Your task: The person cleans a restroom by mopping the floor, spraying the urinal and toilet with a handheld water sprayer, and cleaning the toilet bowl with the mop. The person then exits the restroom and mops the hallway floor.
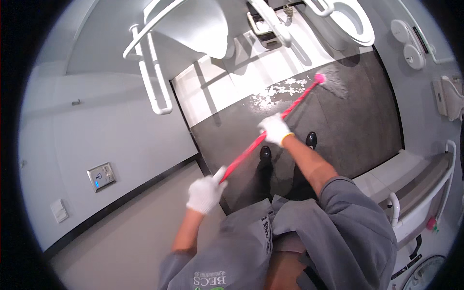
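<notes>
A string mop with a red twisted-pattern handle [246, 155] slants across the view from lower left to upper right. My left hand [206, 193], in a white knit glove, grips the handle near its upper end. Farther down the shaft, my right hand [274, 129] is wrapped around it in a matching glove with a yellow cuff edge. At the far end, a pink socket [319, 78] joins the handle to the grey mop strands [334, 84], which lie spread on the dark floor tiles [357, 108]. Left of the mop head, bright reflections [277, 93] glare on the floor.
A toilet [348, 23] stands at the upper right, a urinal [195, 27] with white grab rails [156, 88] at the upper left. Between them is a waste bin [268, 36]. A railed washbasin [417, 214] is at the right. My black shoes [265, 152] stand behind the mop.
</notes>
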